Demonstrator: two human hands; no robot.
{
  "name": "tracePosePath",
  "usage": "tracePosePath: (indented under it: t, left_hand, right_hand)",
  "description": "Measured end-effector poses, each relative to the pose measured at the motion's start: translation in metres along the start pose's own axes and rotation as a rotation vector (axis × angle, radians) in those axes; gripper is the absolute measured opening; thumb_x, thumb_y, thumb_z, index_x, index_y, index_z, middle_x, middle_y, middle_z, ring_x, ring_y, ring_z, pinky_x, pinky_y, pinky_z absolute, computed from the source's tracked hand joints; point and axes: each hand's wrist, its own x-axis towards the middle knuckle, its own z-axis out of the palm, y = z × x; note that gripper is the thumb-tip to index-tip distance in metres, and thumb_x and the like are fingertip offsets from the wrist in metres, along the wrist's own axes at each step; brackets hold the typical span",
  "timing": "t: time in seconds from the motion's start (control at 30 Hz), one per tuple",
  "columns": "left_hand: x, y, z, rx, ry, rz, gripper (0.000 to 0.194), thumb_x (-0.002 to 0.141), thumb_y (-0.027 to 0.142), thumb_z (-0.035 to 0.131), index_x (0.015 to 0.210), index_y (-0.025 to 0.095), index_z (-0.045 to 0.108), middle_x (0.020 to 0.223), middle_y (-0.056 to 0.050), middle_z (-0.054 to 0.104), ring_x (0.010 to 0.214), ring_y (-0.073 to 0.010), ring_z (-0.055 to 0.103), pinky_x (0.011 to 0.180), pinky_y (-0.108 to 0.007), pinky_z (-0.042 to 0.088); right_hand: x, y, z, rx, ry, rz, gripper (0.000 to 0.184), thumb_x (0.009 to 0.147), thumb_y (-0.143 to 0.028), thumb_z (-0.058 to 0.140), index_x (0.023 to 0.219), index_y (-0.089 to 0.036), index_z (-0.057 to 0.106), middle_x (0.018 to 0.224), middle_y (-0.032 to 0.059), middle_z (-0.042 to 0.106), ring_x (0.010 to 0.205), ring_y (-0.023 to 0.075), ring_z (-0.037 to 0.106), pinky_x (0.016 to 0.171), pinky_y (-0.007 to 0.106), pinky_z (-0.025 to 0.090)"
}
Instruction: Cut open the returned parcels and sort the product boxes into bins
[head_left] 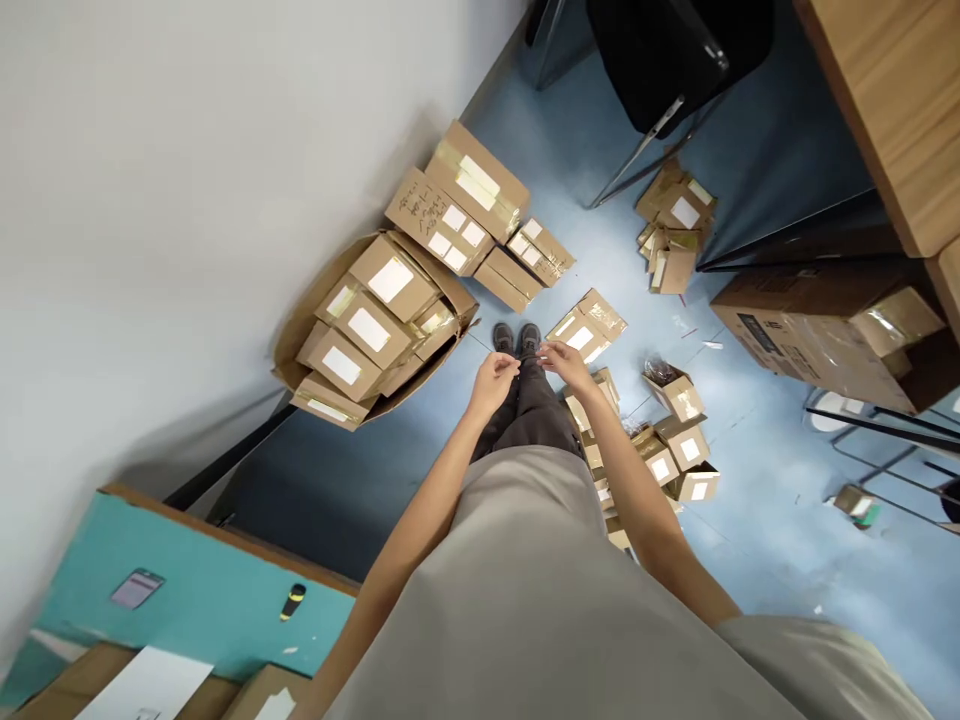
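My left hand (496,378) is held in front of my legs with its thumb and fingertips drawn together in a pinch. Across a small gap, my right hand (568,364) faces it, fingers curled in toward the thumb. Anything between the fingertips of either hand is too small to make out. Below my hands are my dark shoes (516,338) on the blue floor. Just beyond the right hand lies a flattened cardboard box (587,325) with white labels. Small cardboard boxes (600,395) lie partly behind my right forearm.
A large open carton (300,335) packed with labelled boxes stands by the wall at left, beside stacked boxes (476,180). Flattened cardboard (679,215) lies near a black chair (667,60). A teal-topped table (217,590) carries a yellow-black cutter (292,602). Another big carton (795,335) is at right.
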Motion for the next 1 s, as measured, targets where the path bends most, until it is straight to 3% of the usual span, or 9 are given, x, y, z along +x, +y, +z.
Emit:
tracePosePath:
  t: [0.27,0.47,0.63,0.7,0.8,0.9,1.0]
  left_hand:
    - [0.083,-0.042,-0.015,-0.106,0.056,-0.288,0.027,0.081,0.026,0.089,0.103,0.021,0.074,0.104,-0.011,0.085,0.089,-0.0248,0.081,0.090,-0.042,0.064]
    - [0.189,-0.087,-0.049,-0.102,0.142,-0.449,0.029,0.077,0.023,0.093,0.098,0.021,0.072,0.093,-0.011,0.082,0.088,-0.0274,0.080,0.097,-0.049,0.062]
    - [0.273,-0.126,-0.068,-0.098,0.179,-0.510,0.029,0.083,0.019,0.088,0.107,0.019,0.072,0.101,-0.013,0.082,0.095,-0.0266,0.079,0.102,-0.046,0.059]
    - [0.298,-0.139,-0.069,-0.113,0.167,-0.507,0.028,0.086,0.020,0.085,0.111,0.019,0.072,0.107,-0.013,0.082,0.099,-0.0251,0.080,0.102,-0.042,0.059]
    - [0.326,-0.159,-0.063,-0.129,0.147,-0.517,0.030,0.087,0.021,0.083,0.116,0.020,0.073,0.111,-0.011,0.082,0.105,-0.0243,0.080,0.101,-0.038,0.060]
    - [0.340,-0.177,-0.055,-0.128,0.139,-0.567,0.034,0.085,0.021,0.084,0.117,0.021,0.072,0.108,-0.010,0.083,0.107,-0.0264,0.080,0.099,-0.039,0.061]
    - [0.343,-0.192,-0.051,-0.141,0.136,-0.619,0.036,0.083,0.022,0.085,0.117,0.021,0.072,0.112,-0.012,0.083,0.109,-0.0282,0.081,0.099,-0.040,0.060]
  right_hand:
    - [0.098,-0.005,-0.002,-0.048,0.064,0.075,0.015,0.098,-0.033,0.078,0.107,-0.021,0.075,0.106,0.0059,0.085,0.090,0.0156,0.080,0.095,0.031,0.067]
    - [0.190,0.002,-0.002,-0.113,0.073,0.089,0.016,0.094,-0.029,0.080,0.106,-0.020,0.075,0.101,0.0037,0.081,0.086,0.0151,0.078,0.096,0.033,0.065]
    - [0.285,0.010,0.002,-0.200,0.102,0.076,0.040,0.092,-0.037,0.085,0.125,-0.019,0.073,0.111,0.0079,0.081,0.098,0.0211,0.079,0.103,0.043,0.064]
    - [0.331,0.006,0.016,-0.192,0.088,0.021,0.048,0.093,-0.041,0.086,0.132,-0.019,0.070,0.127,0.0111,0.080,0.115,0.0237,0.077,0.108,0.044,0.063]
    - [0.409,-0.008,0.052,-0.158,0.068,-0.054,0.048,0.100,-0.042,0.080,0.140,-0.019,0.067,0.148,0.0123,0.073,0.135,0.0237,0.069,0.116,0.043,0.059]
    - [0.481,-0.021,0.094,-0.130,0.047,-0.092,0.046,0.111,-0.037,0.066,0.153,-0.018,0.060,0.154,0.0096,0.069,0.141,0.0204,0.062,0.125,0.047,0.053]
    - [0.521,-0.012,0.113,-0.121,-0.003,-0.179,0.048,0.117,-0.039,0.053,0.161,-0.022,0.057,0.158,0.0037,0.069,0.149,0.0201,0.055,0.132,0.052,0.045]
